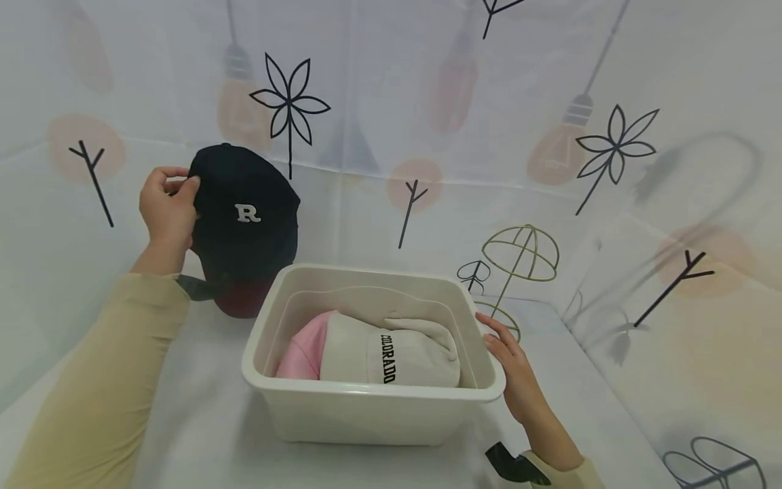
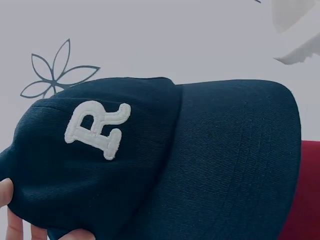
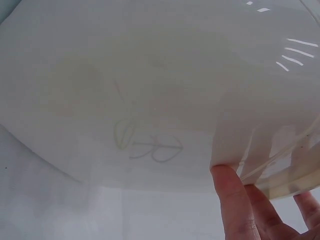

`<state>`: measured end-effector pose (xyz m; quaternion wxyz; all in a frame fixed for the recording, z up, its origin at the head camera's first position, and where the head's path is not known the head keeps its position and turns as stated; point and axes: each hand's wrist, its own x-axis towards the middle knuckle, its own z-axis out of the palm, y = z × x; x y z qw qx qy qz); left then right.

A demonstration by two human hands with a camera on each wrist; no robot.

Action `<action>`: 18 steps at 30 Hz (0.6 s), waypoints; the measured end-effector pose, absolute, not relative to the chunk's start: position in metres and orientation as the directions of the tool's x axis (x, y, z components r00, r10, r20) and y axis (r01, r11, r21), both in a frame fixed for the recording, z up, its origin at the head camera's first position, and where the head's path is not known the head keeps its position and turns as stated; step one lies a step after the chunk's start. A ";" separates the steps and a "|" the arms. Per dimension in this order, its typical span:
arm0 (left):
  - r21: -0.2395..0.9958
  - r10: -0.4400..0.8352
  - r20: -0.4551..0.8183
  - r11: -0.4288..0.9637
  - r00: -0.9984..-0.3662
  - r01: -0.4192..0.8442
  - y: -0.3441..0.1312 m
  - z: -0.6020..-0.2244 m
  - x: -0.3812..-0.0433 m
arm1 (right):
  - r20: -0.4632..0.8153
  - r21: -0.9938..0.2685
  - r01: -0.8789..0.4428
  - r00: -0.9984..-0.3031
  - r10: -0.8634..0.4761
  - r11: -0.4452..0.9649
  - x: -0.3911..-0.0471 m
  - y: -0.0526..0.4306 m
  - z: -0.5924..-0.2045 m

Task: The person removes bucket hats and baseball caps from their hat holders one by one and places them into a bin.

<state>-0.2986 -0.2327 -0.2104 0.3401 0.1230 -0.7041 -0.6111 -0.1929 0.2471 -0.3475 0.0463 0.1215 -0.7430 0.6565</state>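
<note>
My left hand (image 1: 171,210) pinches the crown edge of a navy baseball cap (image 1: 244,183) with a white letter R, held up left of the bin. In the left wrist view, fingertips (image 2: 77,235) show at its lower edge, and its brim points right. Something dark red (image 1: 244,300) shows past that brim, mostly hidden. My right hand (image 1: 516,377) rests with extended fingers against the right side of a white plastic bin (image 1: 366,414), just at the rim. Inside lie a cream cap (image 1: 354,350) lettered COLORADO and a pink piece (image 1: 305,346) beside it.
A gold wire stand (image 1: 519,255) with a domed top stands behind the bin's right corner. A white cloth (image 1: 189,401) covers the table. Behind hangs a printed curtain (image 1: 366,88) with plant and light-bulb drawings.
</note>
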 end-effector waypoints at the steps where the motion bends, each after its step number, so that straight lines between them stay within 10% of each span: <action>1: 0.944 -0.590 0.330 0.220 -0.737 0.247 -0.233 -0.209 -0.298 | 0.228 -0.964 -0.241 -0.966 -0.119 0.109 -0.193 0.247 -0.347; 18: 0.913 -0.554 0.326 -0.028 -0.766 0.408 -0.228 -0.181 -0.283 | 0.227 -0.964 -0.240 -0.967 -0.119 0.113 -0.193 0.247 -0.347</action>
